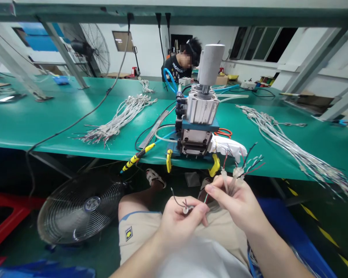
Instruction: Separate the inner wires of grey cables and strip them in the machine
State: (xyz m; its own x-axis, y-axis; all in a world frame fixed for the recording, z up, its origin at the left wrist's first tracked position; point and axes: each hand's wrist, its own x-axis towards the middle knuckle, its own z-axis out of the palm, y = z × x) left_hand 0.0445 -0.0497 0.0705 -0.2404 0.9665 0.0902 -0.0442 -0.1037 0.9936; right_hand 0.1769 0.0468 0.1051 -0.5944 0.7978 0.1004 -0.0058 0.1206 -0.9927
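Above my lap, my left hand (pixel 181 218) is closed around a cable end (pixel 186 210) with thin dark and reddish wires fanning out of it. My right hand (pixel 234 202) grips several whitish cables (pixel 237 175), their red, black, white and bluish wire tips sticking up. Between the two hands, my right thumb and forefinger pinch a thin wire (pixel 205 198). Just beyond my hands, a pneumatic press (pixel 201 112) with a grey cylinder on top stands at the bench edge. A white cloth-like wrap (pixel 227 146) lies against its right side.
A bundle of white cables (pixel 118 117) lies on the green bench (pixel 60 112) left of the press; a longer cable bundle (pixel 295 144) lies right. A yellow-black air gun (pixel 137 157) hangs over the edge. Below left stands a fan (pixel 84 208). A person (pixel 181 61) sits across.
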